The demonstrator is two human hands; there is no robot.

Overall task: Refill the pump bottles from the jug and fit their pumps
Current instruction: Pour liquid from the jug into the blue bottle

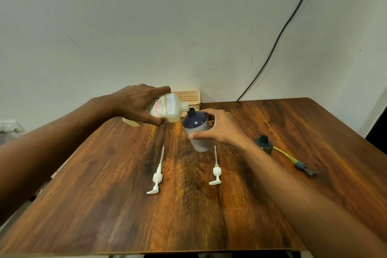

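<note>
My left hand [139, 104] grips a translucent white jug [169, 109] tipped on its side, its spout right at the open neck of a dark blue pump bottle [195, 124]. My right hand [217, 126] holds that blue bottle upright on the wooden table [104, 205]. Two white pumps lie flat in front: one to the left [157, 176], one under the bottle [216, 170]. A small dark grey bottle [264, 143] stands open at the right, partly hidden by my right forearm. Beside it lies a grey pump with a yellow tube [297, 162].
A beige slotted basket [189, 97] stands at the table's back edge against the wall, behind the jug. A black cable [272, 48] runs down the wall to the table's far right side.
</note>
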